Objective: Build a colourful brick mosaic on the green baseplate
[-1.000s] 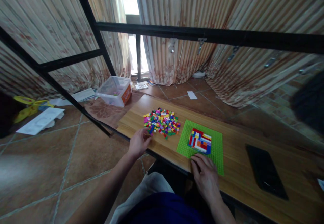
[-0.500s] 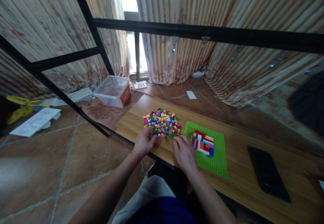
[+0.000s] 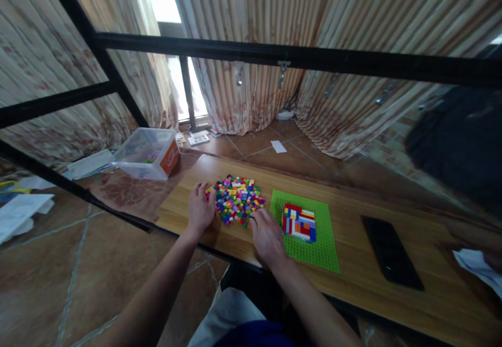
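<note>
A loose pile of small colourful toy bricks (image 3: 237,199) lies on the wooden table (image 3: 178,205). At the pile's left edge is my left hand (image 3: 201,210), its fingers apart and touching the outer bricks. My right hand (image 3: 269,238) is at the pile's lower right edge with thumb and fingers drawn together; what they hold, if anything, is too small to make out. Just right of that hand lies a green studded baseplate (image 3: 327,237). On it sits a flat block of joined bricks (image 3: 299,223) in red, white, blue, yellow and orange.
A black phone-like slab (image 3: 392,253) lies right of the baseplate, with crumpled white paper (image 3: 478,268) farther right. A clear plastic bin (image 3: 135,153) stands on the floor at left. A black metal frame (image 3: 219,51) crosses in front of the curtains.
My left hand has moved from the pile's near edge to its left side. My right hand has shifted left, closer to the bricks and away from the baseplate. The camera view has turned right.
</note>
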`<state>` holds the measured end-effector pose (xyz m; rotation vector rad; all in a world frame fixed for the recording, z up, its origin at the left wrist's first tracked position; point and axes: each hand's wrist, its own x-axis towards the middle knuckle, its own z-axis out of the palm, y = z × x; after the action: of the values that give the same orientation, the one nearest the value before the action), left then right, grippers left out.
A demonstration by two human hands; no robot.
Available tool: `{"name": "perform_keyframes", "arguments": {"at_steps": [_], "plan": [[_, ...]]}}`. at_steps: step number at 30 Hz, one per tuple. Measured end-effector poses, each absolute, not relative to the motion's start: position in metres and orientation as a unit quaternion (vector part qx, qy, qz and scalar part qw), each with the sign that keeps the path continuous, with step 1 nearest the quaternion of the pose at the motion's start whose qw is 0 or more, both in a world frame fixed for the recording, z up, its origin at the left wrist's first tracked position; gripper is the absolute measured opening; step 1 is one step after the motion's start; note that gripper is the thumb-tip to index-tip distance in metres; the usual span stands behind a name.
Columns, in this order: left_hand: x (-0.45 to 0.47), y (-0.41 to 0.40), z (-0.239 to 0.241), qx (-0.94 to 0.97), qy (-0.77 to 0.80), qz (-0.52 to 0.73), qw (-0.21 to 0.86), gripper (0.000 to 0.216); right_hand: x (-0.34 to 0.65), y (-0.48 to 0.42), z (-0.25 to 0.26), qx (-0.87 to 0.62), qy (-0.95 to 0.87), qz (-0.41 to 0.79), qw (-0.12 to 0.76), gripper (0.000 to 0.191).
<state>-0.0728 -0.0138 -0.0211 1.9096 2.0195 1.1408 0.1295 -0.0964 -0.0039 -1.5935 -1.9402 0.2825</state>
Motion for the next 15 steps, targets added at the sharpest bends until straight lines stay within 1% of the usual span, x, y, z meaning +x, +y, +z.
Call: {"name": "perform_keyframes", "arguments": {"at_steps": [3, 6, 10, 12, 15], "plan": [[-0.068, -0.001, -0.023, 0.65, 0.654, 0.376, 0.09, 0.042, 0.143, -0.116, 0.009, -0.603, -0.676, 0.17, 0.389, 0.022], [-0.065, 0.008, -0.022, 0.671, 0.633, 0.368, 0.114, 0.043, 0.17, -0.136, 0.017, -0.641, -0.575, 0.228, 0.454, 0.019], [-0.062, 0.012, -0.019, 0.693, 0.618, 0.348, 0.13, 0.043, 0.22, -0.146, 0.013, -0.68, -0.44, 0.247, 0.532, 0.022], [-0.061, 0.011, -0.017, 0.7, 0.613, 0.34, 0.136, 0.044, 0.243, -0.143, 0.01, -0.697, -0.399, 0.231, 0.549, 0.022], [-0.06, 0.008, -0.013, 0.702, 0.612, 0.334, 0.145, 0.048, 0.264, -0.131, 0.009, -0.709, -0.401, 0.204, 0.543, 0.022]]}}
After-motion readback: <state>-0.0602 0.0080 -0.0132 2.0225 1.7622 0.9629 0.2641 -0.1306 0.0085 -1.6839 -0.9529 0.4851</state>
